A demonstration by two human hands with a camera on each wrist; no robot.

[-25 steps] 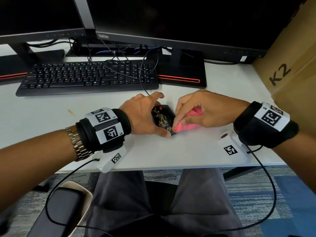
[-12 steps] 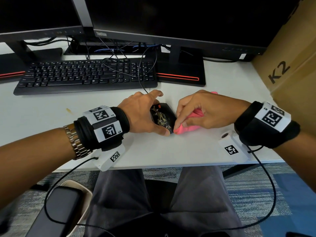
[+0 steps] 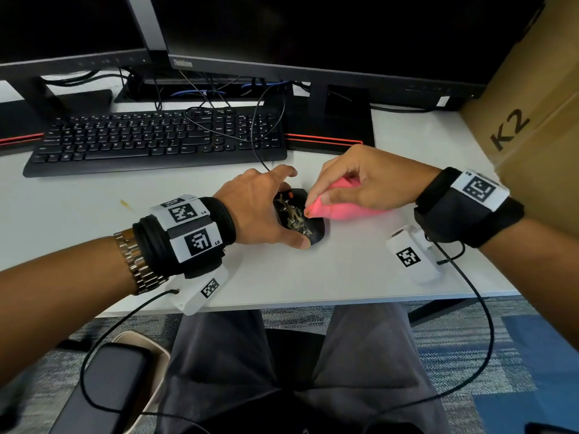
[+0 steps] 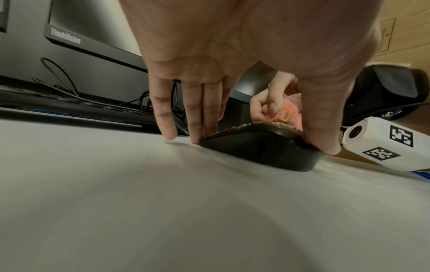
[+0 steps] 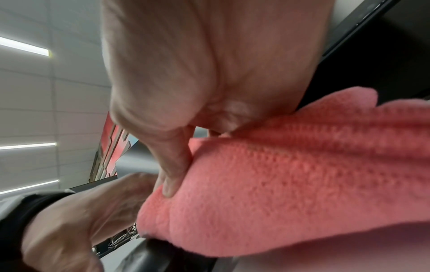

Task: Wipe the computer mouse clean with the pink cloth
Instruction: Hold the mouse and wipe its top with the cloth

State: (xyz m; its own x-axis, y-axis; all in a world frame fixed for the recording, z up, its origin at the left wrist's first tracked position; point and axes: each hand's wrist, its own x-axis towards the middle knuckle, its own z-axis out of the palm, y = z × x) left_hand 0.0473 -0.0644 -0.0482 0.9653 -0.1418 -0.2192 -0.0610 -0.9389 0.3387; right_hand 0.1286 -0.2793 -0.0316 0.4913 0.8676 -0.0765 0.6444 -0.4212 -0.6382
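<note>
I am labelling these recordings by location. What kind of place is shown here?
Most likely an office workstation: two dark monitors stand on a white desk, with a black keyboard before them, and a patterned carpet lies below.

keyboard (image 3: 156,139) | monitors (image 3: 313,36) | cardboard box (image 3: 532,120) | white desk (image 3: 78,214)
</note>
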